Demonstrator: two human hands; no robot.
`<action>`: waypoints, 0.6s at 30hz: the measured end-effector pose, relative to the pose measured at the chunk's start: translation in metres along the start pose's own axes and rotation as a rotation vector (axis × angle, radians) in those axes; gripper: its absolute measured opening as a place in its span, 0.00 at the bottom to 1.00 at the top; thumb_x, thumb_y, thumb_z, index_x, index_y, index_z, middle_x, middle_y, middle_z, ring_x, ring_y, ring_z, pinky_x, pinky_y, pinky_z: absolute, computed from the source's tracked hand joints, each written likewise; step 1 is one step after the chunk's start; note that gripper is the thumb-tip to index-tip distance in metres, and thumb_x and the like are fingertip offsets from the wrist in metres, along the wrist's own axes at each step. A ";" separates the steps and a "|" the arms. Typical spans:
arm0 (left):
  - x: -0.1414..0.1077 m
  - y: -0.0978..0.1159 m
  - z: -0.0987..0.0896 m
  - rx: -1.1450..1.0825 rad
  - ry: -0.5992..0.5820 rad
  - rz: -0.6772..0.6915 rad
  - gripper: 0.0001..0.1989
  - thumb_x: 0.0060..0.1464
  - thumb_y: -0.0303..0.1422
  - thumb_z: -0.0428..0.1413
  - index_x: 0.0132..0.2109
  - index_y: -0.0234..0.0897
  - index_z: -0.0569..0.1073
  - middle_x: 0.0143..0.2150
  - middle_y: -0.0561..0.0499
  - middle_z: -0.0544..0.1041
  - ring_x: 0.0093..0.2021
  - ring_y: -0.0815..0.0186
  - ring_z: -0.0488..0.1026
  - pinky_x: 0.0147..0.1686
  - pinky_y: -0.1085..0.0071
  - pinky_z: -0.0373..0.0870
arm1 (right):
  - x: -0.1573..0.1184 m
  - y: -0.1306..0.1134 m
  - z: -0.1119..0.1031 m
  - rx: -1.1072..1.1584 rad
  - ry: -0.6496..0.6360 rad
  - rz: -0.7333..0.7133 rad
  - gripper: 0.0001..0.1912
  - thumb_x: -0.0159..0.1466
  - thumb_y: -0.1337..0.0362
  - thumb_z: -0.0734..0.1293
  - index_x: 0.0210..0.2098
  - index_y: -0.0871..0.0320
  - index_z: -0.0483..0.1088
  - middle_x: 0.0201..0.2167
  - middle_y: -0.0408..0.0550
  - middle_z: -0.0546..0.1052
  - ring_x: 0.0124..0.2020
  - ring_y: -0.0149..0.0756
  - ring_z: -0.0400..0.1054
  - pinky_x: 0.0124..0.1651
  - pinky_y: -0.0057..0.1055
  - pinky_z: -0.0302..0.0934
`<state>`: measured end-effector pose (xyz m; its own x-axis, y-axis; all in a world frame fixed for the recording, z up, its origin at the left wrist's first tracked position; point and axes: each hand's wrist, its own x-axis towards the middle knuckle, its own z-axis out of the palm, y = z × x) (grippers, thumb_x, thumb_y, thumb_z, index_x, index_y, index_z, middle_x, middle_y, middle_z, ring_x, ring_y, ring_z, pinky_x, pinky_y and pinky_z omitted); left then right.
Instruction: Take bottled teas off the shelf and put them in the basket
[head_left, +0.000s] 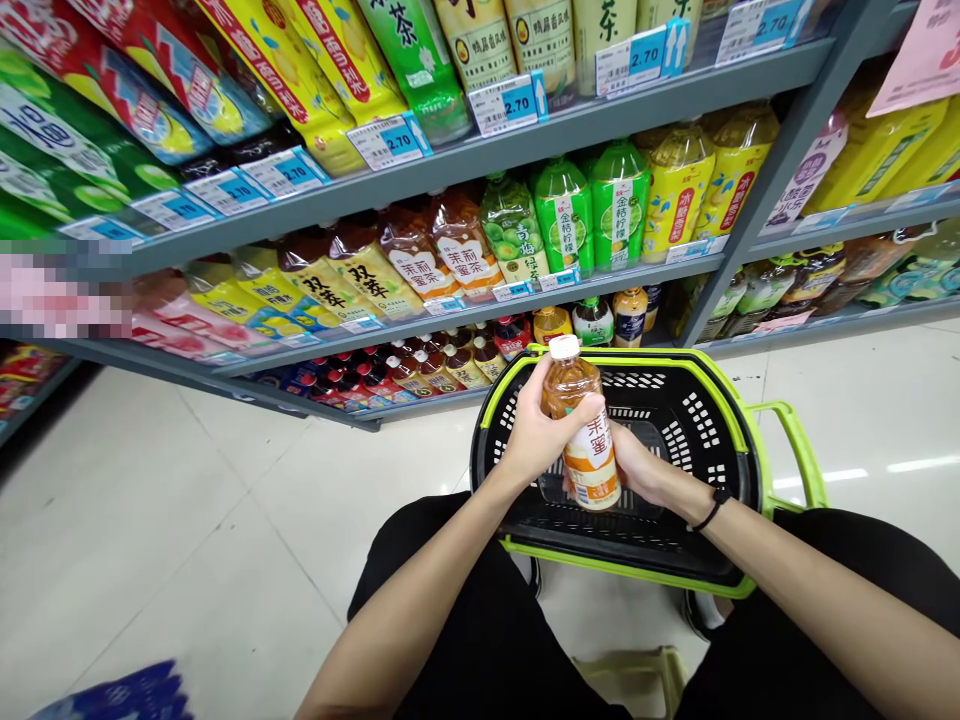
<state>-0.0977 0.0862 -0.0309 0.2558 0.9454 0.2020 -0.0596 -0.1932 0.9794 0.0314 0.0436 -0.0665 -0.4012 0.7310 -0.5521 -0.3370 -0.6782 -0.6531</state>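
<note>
A bottle of amber tea with a white cap and a white-and-orange label is held upright, tilted slightly, above a black shopping basket with a lime-green rim. My left hand wraps round its upper left side, thumb across the front. Against its lower right side, my right hand grips from behind, its fingers mostly hidden by the bottle. Inside the basket, the black slotted floor and walls show around the bottle.
Ahead stands a grey shelf unit with rows of bottled drinks and blue price tags. The basket's green handle sticks out to the right, between my knees. A small stool is below. Blue packaging lies on the pale tiled floor at lower left.
</note>
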 end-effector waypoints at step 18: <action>0.000 -0.005 -0.001 -0.040 -0.018 -0.021 0.39 0.49 0.43 0.73 0.64 0.35 0.69 0.65 0.38 0.72 0.51 0.61 0.76 0.52 0.68 0.75 | -0.006 -0.004 0.004 0.021 0.014 0.028 0.30 0.79 0.58 0.45 0.44 0.63 0.76 0.32 0.56 0.81 0.28 0.38 0.76 0.37 0.35 0.73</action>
<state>-0.0986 0.0876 -0.0357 0.2744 0.9443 0.1815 -0.0923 -0.1620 0.9825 0.0316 0.0416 -0.0581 -0.3989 0.7127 -0.5770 -0.3434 -0.6995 -0.6267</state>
